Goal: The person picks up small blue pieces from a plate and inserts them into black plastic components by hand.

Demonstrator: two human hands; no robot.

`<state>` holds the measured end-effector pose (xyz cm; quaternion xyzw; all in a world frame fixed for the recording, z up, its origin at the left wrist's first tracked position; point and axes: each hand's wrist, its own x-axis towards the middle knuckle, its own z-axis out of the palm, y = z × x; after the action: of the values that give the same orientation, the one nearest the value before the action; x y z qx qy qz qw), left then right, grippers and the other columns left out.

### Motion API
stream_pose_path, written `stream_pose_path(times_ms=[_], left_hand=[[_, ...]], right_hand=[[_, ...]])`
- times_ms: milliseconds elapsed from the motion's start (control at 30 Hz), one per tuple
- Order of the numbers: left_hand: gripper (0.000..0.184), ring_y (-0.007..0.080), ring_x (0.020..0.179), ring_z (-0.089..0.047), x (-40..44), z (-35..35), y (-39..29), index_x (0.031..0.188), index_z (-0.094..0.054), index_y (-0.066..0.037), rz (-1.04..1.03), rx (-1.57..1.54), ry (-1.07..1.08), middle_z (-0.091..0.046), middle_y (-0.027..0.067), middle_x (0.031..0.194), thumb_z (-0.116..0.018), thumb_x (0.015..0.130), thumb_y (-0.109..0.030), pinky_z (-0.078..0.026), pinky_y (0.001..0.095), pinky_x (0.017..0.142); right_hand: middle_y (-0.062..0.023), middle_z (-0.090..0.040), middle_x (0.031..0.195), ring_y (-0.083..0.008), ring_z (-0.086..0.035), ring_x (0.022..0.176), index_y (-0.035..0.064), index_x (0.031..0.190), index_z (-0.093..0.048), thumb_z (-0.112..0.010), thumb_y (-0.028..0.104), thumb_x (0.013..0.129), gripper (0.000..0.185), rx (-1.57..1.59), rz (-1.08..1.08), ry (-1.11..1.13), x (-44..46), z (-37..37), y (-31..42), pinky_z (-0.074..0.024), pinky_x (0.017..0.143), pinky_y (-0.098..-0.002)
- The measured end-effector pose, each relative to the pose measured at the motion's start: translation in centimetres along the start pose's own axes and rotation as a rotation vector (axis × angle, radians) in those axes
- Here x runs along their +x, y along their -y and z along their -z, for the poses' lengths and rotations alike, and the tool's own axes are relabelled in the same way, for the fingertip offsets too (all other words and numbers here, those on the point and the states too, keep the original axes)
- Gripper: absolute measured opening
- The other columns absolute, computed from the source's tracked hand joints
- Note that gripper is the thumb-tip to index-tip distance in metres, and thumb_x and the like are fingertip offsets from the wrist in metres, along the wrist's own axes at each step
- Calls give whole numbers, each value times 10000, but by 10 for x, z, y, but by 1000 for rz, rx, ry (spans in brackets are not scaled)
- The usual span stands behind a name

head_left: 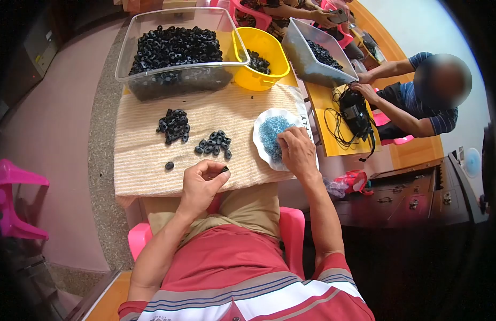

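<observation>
My left hand [201, 184] pinches a small black plastic part [225, 169] between thumb and fingers, above the near edge of the towel. My right hand [297, 152] reaches into a white scalloped plate [260, 152] of tiny clear-blue pieces [272, 132]. Its fingertips are drawn together among them, and whatever they hold is hidden. Beyond my left hand lies a small group of black, hollow, rounded parts [211, 143]. A denser pile of black parts [174, 125] sits farther left, and one single black part [169, 166] lies apart.
A striped towel [138, 144] covers the table. At its far side stand a large clear bin [178, 72] and a yellow tub [261, 80], both holding black parts. Another clear bin [312, 67] is at the right. A co-worker [408, 99] handles a black cabled object [357, 115] beside me.
</observation>
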<state>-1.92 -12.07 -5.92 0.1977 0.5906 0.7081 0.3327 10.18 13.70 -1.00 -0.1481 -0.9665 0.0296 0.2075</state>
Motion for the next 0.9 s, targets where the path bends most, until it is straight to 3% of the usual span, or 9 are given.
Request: stream_pose_path(times_ms=[133, 267, 367, 667, 900], left_hand=[[182, 65, 806, -650, 0, 1, -1, 1017, -695, 20, 14, -3, 9, -714, 32, 915, -772, 879, -72, -541, 222, 727], [201, 90, 808, -672, 0, 0, 0, 1016, -708, 35, 8, -16, 4, -733, 61, 907, -782, 882, -95, -553, 245, 719], [192, 82, 804, -665, 0, -1, 0, 1017, -704, 30, 21, -18, 11, -727, 50, 909, -776, 883, -87, -548, 239, 719], [155, 63, 786, -642, -2, -4, -5, 1001, -699, 14, 39, -4, 18, -715, 20, 888, -758, 885, -72, -528, 228, 715], [178, 83, 794, -664, -3, -4, -5, 1019, -700, 26, 19, 31, 16, -725, 49, 902, -766, 888, -77, -551, 236, 714]], right_hand=[[-85, -673, 929, -303, -630, 928, 84, 960, -697, -698, 75, 864, 96, 18, 40, -53, 0, 0, -4, -535, 778, -398], [-100, -677, 890, -313, -637, 857, 78, 955, -682, -724, 97, 870, 97, 75, 82, -167, 3, 2, -5, -531, 743, -408], [-127, -678, 864, -331, -652, 824, 28, 938, -677, -739, 120, 881, 125, 92, 111, -213, 5, 3, -6, -527, 730, -408], [-140, -664, 833, -345, -637, 768, 25, 886, -647, -705, 175, 939, 169, 100, 60, -170, 6, 11, -6, -497, 677, -424], [-137, -677, 847, -340, -658, 818, 46, 931, -653, -729, 63, 869, 100, 227, -34, -257, 6, 8, -12, -519, 735, -415]])
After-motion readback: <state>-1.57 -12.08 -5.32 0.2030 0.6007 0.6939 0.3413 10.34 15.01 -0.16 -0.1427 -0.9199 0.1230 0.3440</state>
